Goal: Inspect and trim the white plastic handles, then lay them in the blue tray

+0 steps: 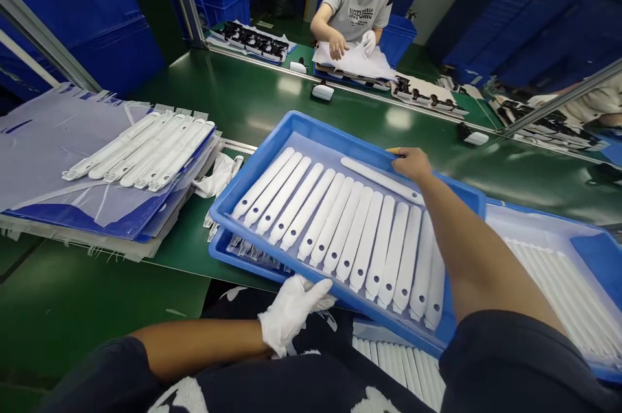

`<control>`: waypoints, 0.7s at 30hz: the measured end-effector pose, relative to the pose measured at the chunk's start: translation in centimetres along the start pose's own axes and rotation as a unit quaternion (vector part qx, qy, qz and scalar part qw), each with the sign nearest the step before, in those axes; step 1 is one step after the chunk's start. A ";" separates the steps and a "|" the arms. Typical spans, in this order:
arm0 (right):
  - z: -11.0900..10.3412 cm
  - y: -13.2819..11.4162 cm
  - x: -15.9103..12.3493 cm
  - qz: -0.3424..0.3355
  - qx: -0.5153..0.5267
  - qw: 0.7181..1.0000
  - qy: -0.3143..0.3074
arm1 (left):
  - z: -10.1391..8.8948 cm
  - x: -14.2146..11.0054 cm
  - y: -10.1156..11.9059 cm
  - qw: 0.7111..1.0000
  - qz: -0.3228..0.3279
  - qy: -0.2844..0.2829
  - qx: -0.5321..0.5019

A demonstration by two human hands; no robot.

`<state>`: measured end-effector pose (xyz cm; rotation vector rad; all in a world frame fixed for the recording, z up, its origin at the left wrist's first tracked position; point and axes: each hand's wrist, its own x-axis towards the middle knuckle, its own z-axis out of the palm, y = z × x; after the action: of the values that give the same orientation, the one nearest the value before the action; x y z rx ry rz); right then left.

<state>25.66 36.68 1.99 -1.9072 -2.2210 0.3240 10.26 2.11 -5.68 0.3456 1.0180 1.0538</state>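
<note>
- The left hand (291,312), in a white glove, sits at the near edge of the blue tray (335,134), its fingers closed around the rim.
- The right hand (412,164) reaches across the tray to the far edge, with the fingers curled over the rim and a yellow cover on one fingertip (396,151).
- The white strips (340,225) lie side by side in the tray, between the two hands, none of them held.
- One loose strip (381,179) lies crosswise along the far edge, just beside the right fingers.
- A second blue tray (223,251) sits under the near left corner.
- More white strips (549,283) lie in a tray at the right.
- A stack of plastic sheets (72,153) at the left of the green belt (253,89) carries another row of strips (140,147).
- Across the belt, a co-worker (357,11) handles a white sheet (354,59) with both hands.
</note>
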 end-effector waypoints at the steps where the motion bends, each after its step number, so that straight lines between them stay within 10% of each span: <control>1: 0.9 -0.4 0.3 0.000 0.007 1.000 -0.002 | -0.2 -0.2 -0.6 1.000 -0.014 0.002 0.005; 12: 4.8 -1.6 0.8 -0.003 0.044 0.997 -0.065 | 0.0 0.8 -2.9 0.987 -0.118 -0.104 0.041; 17: 5.2 -1.3 0.0 -0.029 0.068 0.997 -0.033 | -1.9 -1.2 1.8 0.959 -0.120 -0.200 0.159; 19: 5.2 -1.6 -1.4 -0.056 0.087 0.995 -0.002 | -3.5 -2.2 5.6 0.874 0.053 -0.280 0.394; 21: 4.8 -2.0 -4.3 -0.105 0.114 0.988 0.015 | -5.3 -2.3 9.5 0.794 0.211 -0.158 0.547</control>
<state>22.99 31.91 -2.07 -1.5391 -2.2306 0.4876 0.35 3.77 -0.89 1.7121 1.1801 0.6301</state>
